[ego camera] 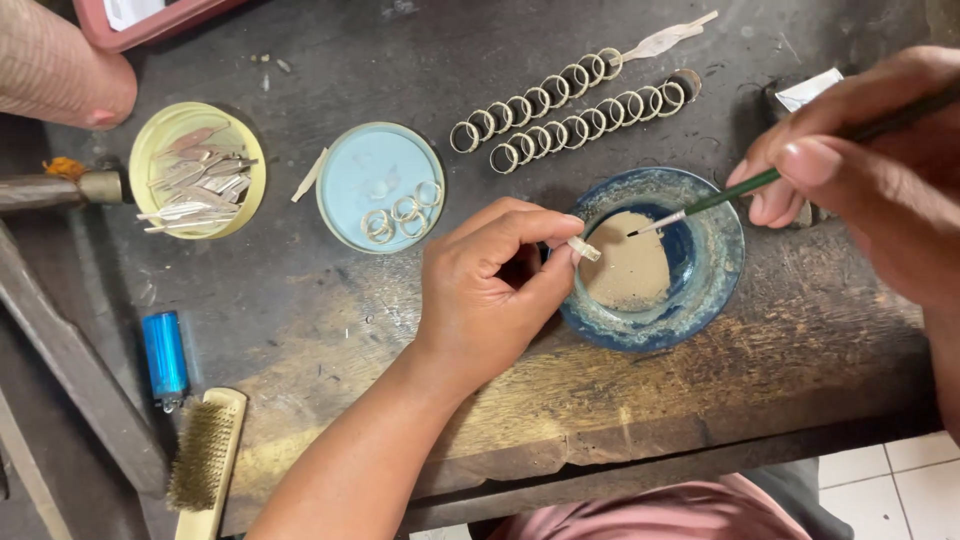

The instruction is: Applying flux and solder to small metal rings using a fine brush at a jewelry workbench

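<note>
At frame centre the left hand (pixel 495 285) pinches a small metal piece (pixel 584 249) just left of the brush (pixel 700 207) tip, which the right hand (pixel 870 160) grips, slanting down-left over the blue bowl (pixel 722 270).

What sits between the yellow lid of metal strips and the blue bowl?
In the head view, between the yellow lid and the blue bowl lie a pale blue lid holding small rings, and the left hand.

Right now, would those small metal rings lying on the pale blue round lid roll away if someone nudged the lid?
Probably they'd slide, not roll: the small metal rings lie flat. The pale blue round lid looks light, so it would likely shift easily.
</note>
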